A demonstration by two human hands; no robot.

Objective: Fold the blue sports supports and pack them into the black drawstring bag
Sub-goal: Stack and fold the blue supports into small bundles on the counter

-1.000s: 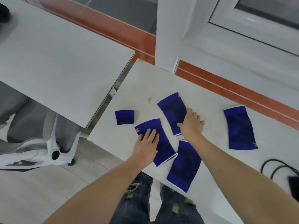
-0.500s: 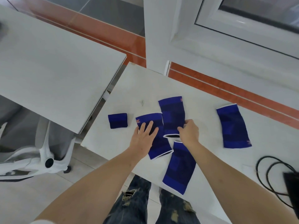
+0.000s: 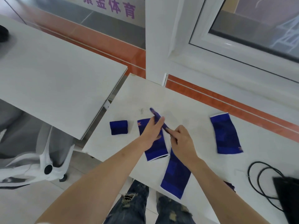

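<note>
A blue support (image 3: 156, 114) is lifted off the white table (image 3: 186, 109), seen edge-on and blurred; my left hand (image 3: 151, 131) and my right hand (image 3: 181, 141) both grip it. Under my left hand lies a flat blue support (image 3: 156, 150). Another flat one (image 3: 175, 175) reaches the table's near edge below my right wrist. A further flat one (image 3: 225, 135) lies to the right. A small folded blue support (image 3: 119, 127) sits at the left. The black drawstring bag (image 3: 289, 196) with its looped cord (image 3: 258, 178) lies at the far right edge.
A second white table (image 3: 53, 78) stands to the left, with a narrow gap between the two. A white and grey office chair (image 3: 37, 159) is under it. A white window frame (image 3: 186, 46) and an orange-striped wall are behind. My knees in ripped jeans (image 3: 137, 206) are below the table edge.
My right hand has picked the middle support up from the table and raised it on edge; my left hand has left the flat support and taken hold of the raised one.
</note>
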